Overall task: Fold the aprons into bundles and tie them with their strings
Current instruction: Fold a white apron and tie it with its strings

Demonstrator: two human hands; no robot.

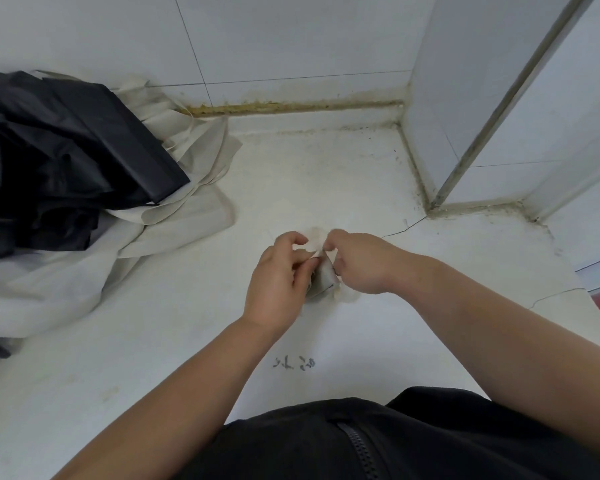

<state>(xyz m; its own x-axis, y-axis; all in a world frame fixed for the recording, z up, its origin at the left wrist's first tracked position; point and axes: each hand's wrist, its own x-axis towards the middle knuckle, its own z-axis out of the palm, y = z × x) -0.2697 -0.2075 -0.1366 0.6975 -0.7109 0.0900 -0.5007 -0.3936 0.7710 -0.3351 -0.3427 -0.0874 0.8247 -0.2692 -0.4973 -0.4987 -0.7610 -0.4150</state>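
Across most of the frame, a stained white counter point(326, 174), backed along the top by a white tiled wall point(291, 39) with a grimy joint at its foot. At left, a loose heap of aprons: black aprons point(59, 150) on top, cream aprons point(181, 216) spilling out beneath and toward the centre. At bottom centre, a black zipped garment point(361, 441) on the person's body, bare forearms reaching up from either side of it. At frame centre, left hand point(278, 282) and right hand point(364, 265) close together, fingers of both curled in a pinch on the pale strings point(314, 242) of a small folded bundle point(321, 275) – grey-cream, wedged between the two hands, well apart from the heap. Below the hands, faint dark marks point(294, 362) written on the counter – not legible.
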